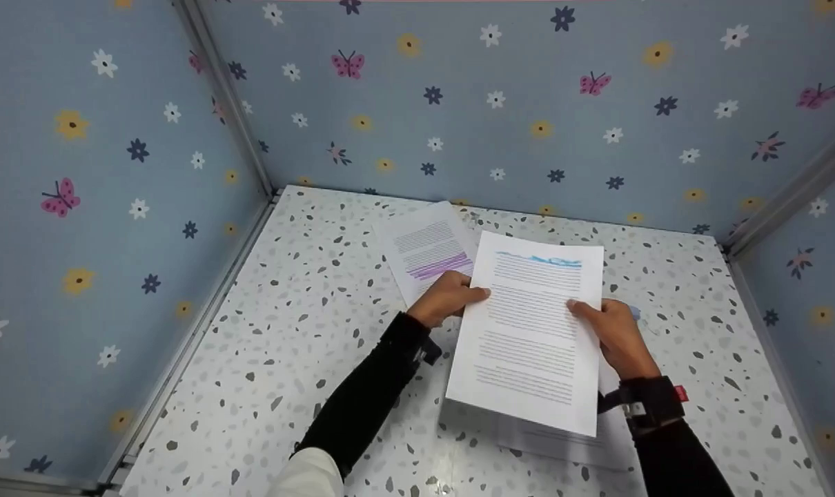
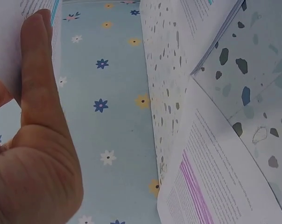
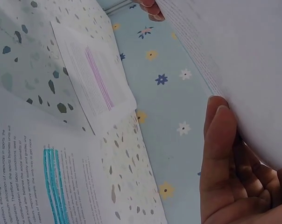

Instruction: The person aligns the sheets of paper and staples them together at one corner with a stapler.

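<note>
Both hands hold up a printed sheet (image 1: 528,324) with blue marking across its top lines, tilted above the table. My left hand (image 1: 452,298) pinches its left edge, thumb on the printed face. On the opposite edge, my right hand (image 1: 614,335) grips it the same way, fingers behind the paper. Under it lies more printed paper (image 1: 562,445), mostly hidden in the head view; the right wrist view shows teal highlighted lines on this paper (image 3: 19,163). Back left on the table rests another printed sheet (image 1: 428,241) with purple highlighted lines.
The white speckled table (image 1: 307,276) carries the papers. Blue flowered panels (image 1: 459,76) stand at its back and both sides, joined by metal corner posts (image 1: 224,96). A small pale blue patch (image 1: 635,313) shows just beyond the right hand.
</note>
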{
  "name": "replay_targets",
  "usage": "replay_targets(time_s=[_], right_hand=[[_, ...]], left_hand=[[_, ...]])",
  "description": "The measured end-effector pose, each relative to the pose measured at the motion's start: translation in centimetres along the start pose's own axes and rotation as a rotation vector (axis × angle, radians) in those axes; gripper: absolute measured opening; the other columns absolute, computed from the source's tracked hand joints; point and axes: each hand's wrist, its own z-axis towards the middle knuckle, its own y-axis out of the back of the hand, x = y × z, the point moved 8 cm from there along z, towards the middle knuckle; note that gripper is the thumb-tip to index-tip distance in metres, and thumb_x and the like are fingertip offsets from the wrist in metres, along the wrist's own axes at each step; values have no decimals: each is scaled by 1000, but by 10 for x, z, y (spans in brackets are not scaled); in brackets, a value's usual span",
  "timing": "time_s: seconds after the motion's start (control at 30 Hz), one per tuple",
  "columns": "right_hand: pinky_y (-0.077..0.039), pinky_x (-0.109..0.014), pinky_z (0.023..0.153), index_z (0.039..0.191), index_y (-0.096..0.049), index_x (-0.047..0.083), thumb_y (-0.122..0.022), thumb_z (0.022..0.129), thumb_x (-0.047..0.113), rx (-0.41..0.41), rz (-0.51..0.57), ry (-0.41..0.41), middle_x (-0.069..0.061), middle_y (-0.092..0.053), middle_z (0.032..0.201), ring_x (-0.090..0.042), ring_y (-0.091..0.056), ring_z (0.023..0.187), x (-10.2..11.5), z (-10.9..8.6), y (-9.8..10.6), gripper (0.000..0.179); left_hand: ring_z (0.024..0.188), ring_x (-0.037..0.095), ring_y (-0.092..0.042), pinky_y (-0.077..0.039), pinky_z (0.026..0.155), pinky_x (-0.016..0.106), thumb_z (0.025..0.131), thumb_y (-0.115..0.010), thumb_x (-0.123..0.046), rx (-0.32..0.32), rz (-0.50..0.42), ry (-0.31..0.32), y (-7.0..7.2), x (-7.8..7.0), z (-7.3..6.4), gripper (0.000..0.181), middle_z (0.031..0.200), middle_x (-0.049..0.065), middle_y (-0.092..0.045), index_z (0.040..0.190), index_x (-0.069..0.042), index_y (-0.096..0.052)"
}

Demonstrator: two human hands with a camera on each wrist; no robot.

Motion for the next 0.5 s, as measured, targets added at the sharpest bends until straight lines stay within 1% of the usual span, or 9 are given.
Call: replay_targets(time_s=[0.13, 0.2, 0.3, 0.4, 0.5], right_hand=[[-60, -31, 69, 135, -53, -13, -68, 99, 25, -5, -8, 8, -9, -74, 97, -21, -74, 81, 2, -1, 4, 54], [-60, -31, 70, 135, -53, -13, -69, 99, 26, -5, -12, 7, -9, -74, 97, -21, -74, 81, 3, -1, 6, 55], [-59, -30, 70, 136, -52, -13, -69, 99, 27, -13, -25, 3, -7, -74, 97, -20, -73, 81, 4, 0, 13, 57], [-59, -30, 70, 137, -51, -12, -69, 99, 30, -31, -45, -2, -5, -74, 95, -19, -73, 81, 3, 0, 23, 60], [-59, -30, 68, 137, -50, -13, -70, 98, 32, -54, -59, -16, -4, -73, 93, -18, -72, 79, -4, -3, 36, 63]], left_hand=[[83, 22, -74, -60, 71, 33, 102, -62, -11, 1, 11, -2, -2, 0, 2, 24, 102, 17, -75, 120, 4, -70], [80, 20, -73, -58, 67, 30, 102, -62, -12, 0, 21, -7, -3, -1, 4, 24, 101, 17, -75, 119, 3, -70], [78, 19, -73, -56, 65, 28, 102, -62, -12, 10, 19, -13, -9, -4, 7, 24, 102, 17, -75, 120, 3, -70], [81, 22, -74, -59, 67, 31, 102, -62, -11, 16, 11, -16, -18, -6, 12, 24, 102, 17, -75, 120, 3, -70], [85, 25, -75, -61, 73, 37, 101, -64, -12, 23, 10, -2, -29, -4, 17, 24, 101, 16, -75, 119, 3, -70]])
